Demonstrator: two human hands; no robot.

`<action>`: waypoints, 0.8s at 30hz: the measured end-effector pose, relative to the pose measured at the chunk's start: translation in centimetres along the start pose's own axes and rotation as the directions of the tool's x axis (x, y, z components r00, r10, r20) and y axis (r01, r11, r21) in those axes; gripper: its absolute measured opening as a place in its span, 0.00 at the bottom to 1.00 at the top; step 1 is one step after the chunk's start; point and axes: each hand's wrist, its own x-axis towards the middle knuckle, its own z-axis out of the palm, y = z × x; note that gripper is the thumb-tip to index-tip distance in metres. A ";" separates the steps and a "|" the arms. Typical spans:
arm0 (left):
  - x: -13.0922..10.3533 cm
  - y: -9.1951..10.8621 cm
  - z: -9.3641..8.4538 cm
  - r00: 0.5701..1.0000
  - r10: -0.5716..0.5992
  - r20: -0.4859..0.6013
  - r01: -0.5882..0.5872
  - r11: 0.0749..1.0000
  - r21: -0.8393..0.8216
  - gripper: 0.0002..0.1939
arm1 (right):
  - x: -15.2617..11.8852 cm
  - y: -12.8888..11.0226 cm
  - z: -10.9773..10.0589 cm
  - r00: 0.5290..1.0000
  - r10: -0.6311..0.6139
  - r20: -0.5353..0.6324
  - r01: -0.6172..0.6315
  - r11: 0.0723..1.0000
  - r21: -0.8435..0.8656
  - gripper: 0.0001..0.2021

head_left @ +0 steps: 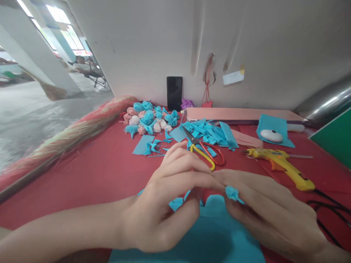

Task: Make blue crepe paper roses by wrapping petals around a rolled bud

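Observation:
A small blue crepe-paper rosebud [232, 193] is pinched between the fingers of my right hand [274, 204]. My left hand [170, 193] reaches across from the left, its index fingertip against my right fingertips. Its thumb stands apart from the bent fingers, and I see nothing gripped there. Under both hands lies a blue crepe-paper sheet [208, 233] with a scalloped far edge, partly hidden by my left thumb. Just beyond my fingers are scissors [204, 146] with one yellow and one red handle, blades resting on blue paper scraps [211, 132].
Finished blue, pink and white paper flowers [148, 118] are heaped at the back left. A phone [174, 93] leans against the wall. On the right lie a yellow glue gun [282, 164] with a black cord and a white oval device [271, 135]. Pink paper [241, 114] lies behind.

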 end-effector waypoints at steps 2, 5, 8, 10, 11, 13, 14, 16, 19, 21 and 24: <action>-0.1 -0.2 0.1 1.000 0.008 0.000 -0.008 1.000 0.014 0.18 | 0.0 0.0 0.1 0.999 -0.021 -0.027 0.021 1.000 0.022 0.14; 0.0 -0.3 0.0 1.000 0.002 0.004 -0.002 1.000 0.020 0.17 | 0.0 0.1 0.3 1.000 -0.018 -0.022 0.018 0.999 0.026 0.13; 0.4 -0.1 -0.4 0.998 -0.049 0.034 0.050 0.999 -0.018 0.10 | -0.2 0.4 0.7 0.999 -0.043 0.000 0.043 0.998 0.039 0.12; 0.7 0.0 -0.6 0.994 -0.094 0.064 0.098 0.993 -0.067 0.06 | -0.4 0.5 1.0 0.995 -0.087 -0.040 0.091 0.991 0.095 0.12; 0.9 0.1 -0.7 0.991 -0.113 0.075 0.120 0.988 -0.097 0.07 | -0.4 0.5 1.1 0.994 -0.097 -0.054 0.104 0.986 0.131 0.12; 1.1 0.1 -0.6 0.985 -0.141 0.101 0.155 0.977 -0.149 0.11 | -0.5 0.5 1.2 0.993 -0.102 -0.054 0.110 0.976 0.188 0.12; 1.1 0.1 -0.6 0.983 -0.149 0.105 0.166 0.971 -0.170 0.12 | -0.5 0.5 1.1 0.995 -0.099 -0.029 0.103 0.973 0.205 0.11; 1.1 0.1 -0.4 0.980 -0.162 0.117 0.183 0.963 -0.196 0.13 | -0.6 0.4 1.1 0.995 -0.098 0.020 0.091 0.971 0.219 0.10; 0.9 0.2 -0.3 0.976 -0.177 0.130 0.201 0.958 -0.204 0.09 | -0.9 0.3 1.1 0.993 -0.121 -0.007 0.120 0.968 0.220 0.11; 0.8 0.3 -0.4 0.972 -0.189 0.141 0.216 0.954 -0.207 0.07 | -1.0 0.3 1.0 0.991 -0.134 -0.016 0.135 0.972 0.192 0.11; 0.7 0.3 -0.5 0.968 -0.199 0.152 0.228 0.951 -0.210 0.06 | -1.0 0.2 0.8 0.992 -0.123 0.039 0.116 0.984 0.137 0.11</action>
